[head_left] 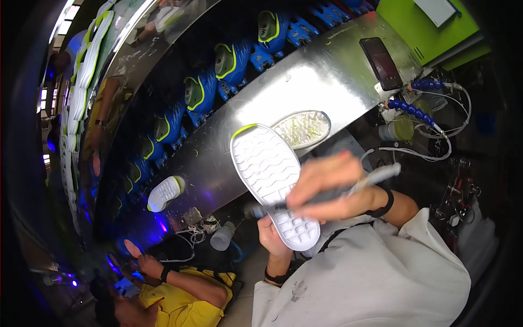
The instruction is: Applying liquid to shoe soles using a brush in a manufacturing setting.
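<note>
My left hand (272, 238) is closed on the lower end of a white shoe sole (265, 161), holding it tilted above my lap. The sole has a ridged, blocky face towards me and a lime edge at its far end. Across its lower part, my right hand (335, 182) grips a long grey brush-like tool (381, 175). Its dark end, by the left edge of the sole, is smeared by motion. Behind the sole, an oval piece (305, 128) with a mottled white and yellow surface lies on the metal bench.
The metal bench (218, 144) carries another white sole (165, 193) and a dark phone (380, 62). Blue shoe uppers (200, 90) line a rack behind it. Blue jointed hoses (411, 110) stand at right. A co-worker in yellow (190, 291) holds a sole at lower left.
</note>
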